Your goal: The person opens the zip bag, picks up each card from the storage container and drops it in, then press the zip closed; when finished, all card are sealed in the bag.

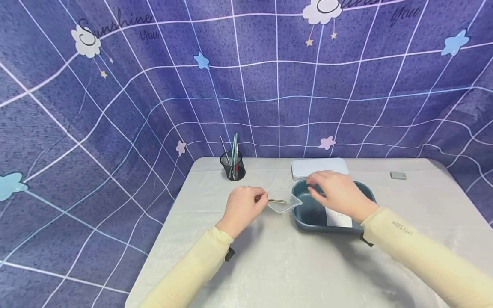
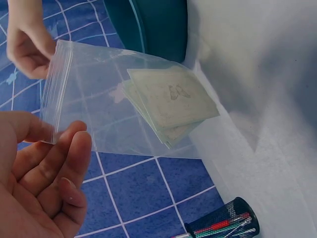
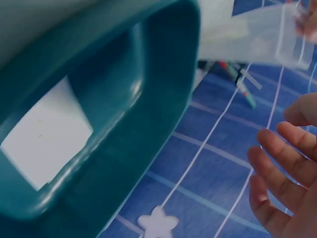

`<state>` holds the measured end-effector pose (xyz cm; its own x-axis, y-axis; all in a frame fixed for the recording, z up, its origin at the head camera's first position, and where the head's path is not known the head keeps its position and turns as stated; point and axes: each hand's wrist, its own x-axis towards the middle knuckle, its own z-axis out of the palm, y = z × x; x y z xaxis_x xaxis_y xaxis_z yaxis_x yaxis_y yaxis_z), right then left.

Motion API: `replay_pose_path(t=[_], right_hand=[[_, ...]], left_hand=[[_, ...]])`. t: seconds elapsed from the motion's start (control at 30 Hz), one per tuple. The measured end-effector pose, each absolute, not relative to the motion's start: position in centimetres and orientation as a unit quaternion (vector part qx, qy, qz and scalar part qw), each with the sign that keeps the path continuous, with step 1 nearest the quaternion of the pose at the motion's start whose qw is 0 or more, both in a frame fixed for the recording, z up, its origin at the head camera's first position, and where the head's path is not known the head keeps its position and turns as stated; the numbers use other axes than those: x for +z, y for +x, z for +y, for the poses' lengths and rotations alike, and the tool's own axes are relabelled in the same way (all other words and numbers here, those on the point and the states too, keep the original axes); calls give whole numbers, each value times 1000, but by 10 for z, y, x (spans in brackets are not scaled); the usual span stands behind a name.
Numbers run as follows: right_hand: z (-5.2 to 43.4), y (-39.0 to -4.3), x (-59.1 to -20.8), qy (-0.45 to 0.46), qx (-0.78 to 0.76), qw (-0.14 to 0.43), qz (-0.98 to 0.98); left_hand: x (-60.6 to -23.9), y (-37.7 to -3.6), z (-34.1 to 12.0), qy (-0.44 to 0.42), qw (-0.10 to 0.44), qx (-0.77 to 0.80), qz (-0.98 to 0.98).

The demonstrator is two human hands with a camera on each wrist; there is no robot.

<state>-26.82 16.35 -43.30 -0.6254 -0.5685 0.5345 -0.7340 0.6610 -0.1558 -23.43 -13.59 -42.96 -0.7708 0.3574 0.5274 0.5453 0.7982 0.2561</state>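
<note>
Pinching the clear zip bag (image 2: 101, 94) by its closure edge with the left hand (image 1: 240, 208), left of the teal tub (image 1: 319, 228), probably to keep the cards (image 2: 171, 96) settled deep inside, tubward of those fingertips. Hovering over the tub with the right hand (image 1: 340, 192), thumb and fingers apart, not touching the bag.

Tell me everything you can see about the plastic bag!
The plastic bag is thin, clear and bendy-looking, with a ridged strip along its top edge. Inside lie a few flat, pale cards, slightly fanned; the front one has a small dark drawing. The bag hangs upright, and from above its mouth looks open. The left hand pinches it near the top. It is just left of the blue-green tub; whether they touch is unclear.
</note>
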Motion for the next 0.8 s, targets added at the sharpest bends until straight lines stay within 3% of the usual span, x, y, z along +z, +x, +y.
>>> replay_pose_path(t=[0.43, 0.8], right_hand=[[212, -295, -461, 297, 142, 120, -937], [232, -301, -493, 302, 113, 48, -946]], left_hand=[[-431, -234, -136, -250, 235, -201, -917], [-431, -233, -137, -249, 229, -206, -918]])
